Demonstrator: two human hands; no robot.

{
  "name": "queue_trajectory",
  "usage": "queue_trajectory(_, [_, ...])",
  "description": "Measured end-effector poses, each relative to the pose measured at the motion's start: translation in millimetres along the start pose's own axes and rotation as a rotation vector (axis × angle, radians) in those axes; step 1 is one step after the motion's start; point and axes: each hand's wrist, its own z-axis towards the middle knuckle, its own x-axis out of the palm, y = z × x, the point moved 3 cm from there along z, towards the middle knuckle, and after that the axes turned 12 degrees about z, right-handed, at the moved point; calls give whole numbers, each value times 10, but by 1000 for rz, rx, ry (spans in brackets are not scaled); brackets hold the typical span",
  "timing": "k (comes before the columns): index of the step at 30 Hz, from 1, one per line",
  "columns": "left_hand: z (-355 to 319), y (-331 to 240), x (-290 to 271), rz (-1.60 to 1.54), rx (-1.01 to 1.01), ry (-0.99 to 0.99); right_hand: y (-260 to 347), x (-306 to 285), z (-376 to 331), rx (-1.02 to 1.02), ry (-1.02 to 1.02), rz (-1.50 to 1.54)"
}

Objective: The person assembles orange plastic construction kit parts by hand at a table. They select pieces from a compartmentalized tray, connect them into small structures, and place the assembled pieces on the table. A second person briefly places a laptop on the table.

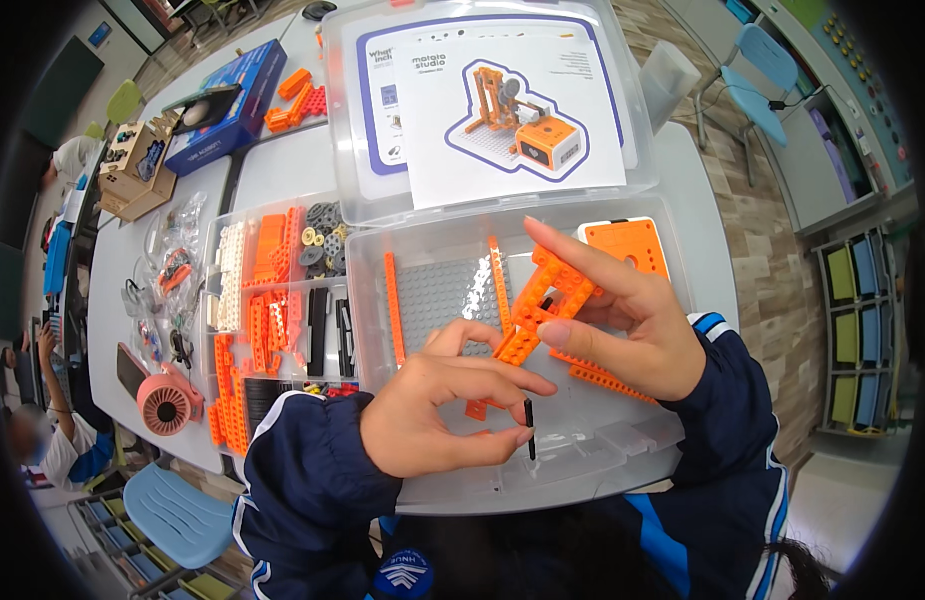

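Note:
My right hand [637,315] grips an orange assembly of studded building beams [566,284] between thumb and fingers, tilted above the clear plastic box [602,483]. My left hand [447,400] pinches a thin black axle rod [529,432] upright between thumb and index finger, just below the assembly. Its other fingers reach toward the assembly's lower end; whether they touch it I cannot tell. Inside the box lies a grey studded baseplate [437,290], partly hidden by my hands, with a long orange beam [393,310] along its left side and another orange beam [498,280] farther right.
An orange-and-white block [627,245] and loose orange beams [607,378] lie in the box. Left of it stands a sorting tray [257,285] of bricks, gears and black parts. Behind, the lid [337,190] carries a printed picture sheet [512,125]. A pink fan [170,400] sits left.

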Motion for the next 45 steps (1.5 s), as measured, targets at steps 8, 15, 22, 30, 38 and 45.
queue_trajectory(8, [-31,-12,-3,57,32,-29,45,21,8,1,-62,61])
queue_trajectory(15, [-29,-52,5,164,140,-92,71,26,-4,-54,-69,45])
queue_trajectory(22, [-35,-65,1,116,128,-64,77,18,-22,-72,-115,67])
queue_trajectory(30, [-42,-27,-1,107,118,-77,18,9,1,-41,-113,95])
queue_trajectory(38, [-30,-48,-4,70,123,-67,26,-10,6,-76,-31,47])
queue_trajectory(45, [-22,-70,10,77,123,-64,38,-12,3,-85,-42,18])
